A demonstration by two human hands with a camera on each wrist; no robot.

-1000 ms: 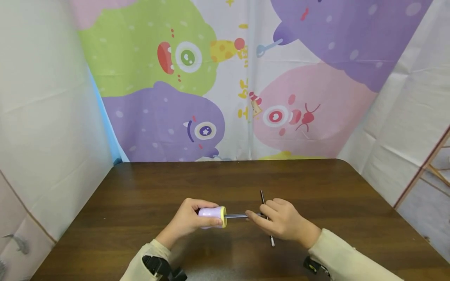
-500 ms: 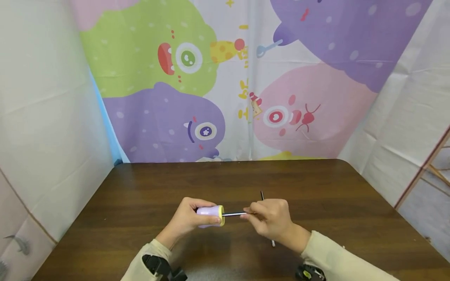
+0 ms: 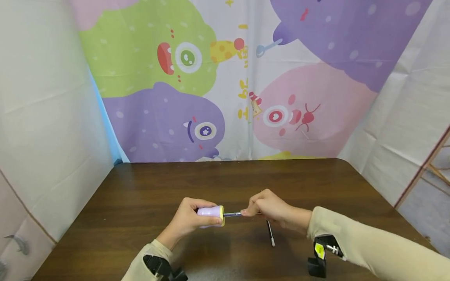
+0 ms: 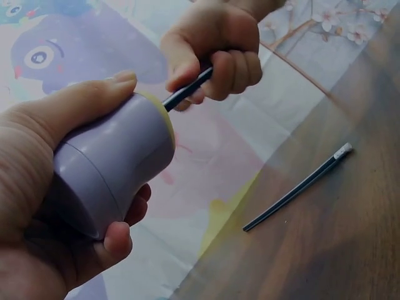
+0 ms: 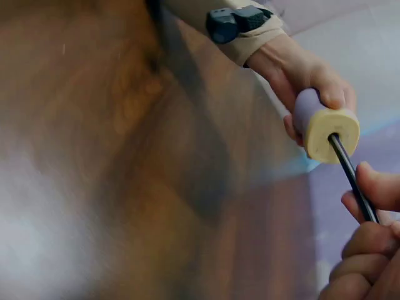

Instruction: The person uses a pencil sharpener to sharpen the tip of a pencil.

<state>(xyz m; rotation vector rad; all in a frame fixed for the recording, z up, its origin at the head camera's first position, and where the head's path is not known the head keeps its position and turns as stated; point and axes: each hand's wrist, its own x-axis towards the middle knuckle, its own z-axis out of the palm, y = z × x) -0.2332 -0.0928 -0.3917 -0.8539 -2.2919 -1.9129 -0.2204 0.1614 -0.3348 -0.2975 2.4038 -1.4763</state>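
Observation:
My left hand point(image 3: 190, 219) grips a lilac pencil sharpener point(image 3: 210, 211), lying sideways with its yellow end facing right. A dark pencil point(image 3: 232, 214) runs into the hole in that yellow face point(image 5: 320, 141). My right hand point(image 3: 270, 207) pinches the pencil a short way out from the hole, its other fingers curled in. In the left wrist view, the thumb lies along the sharpener's top point(image 4: 119, 140). The pencil's tip is hidden inside the sharpener. Below my right hand, a second dark pencil point(image 3: 270, 233) with a white end lies on the table, partly covered in the head view.
The brown wooden table point(image 3: 147, 187) reaches back to a printed cloth point(image 3: 232, 140) with cartoon monsters. Pale cloth hangs at both sides. Small black devices are strapped at the left wrist point(image 3: 156, 266) and right wrist point(image 3: 317, 265).
My right hand has closed from a looser hold, then turned at the wrist, the forearm swinging outward and up. The sharpener and left hand stay nearly still.

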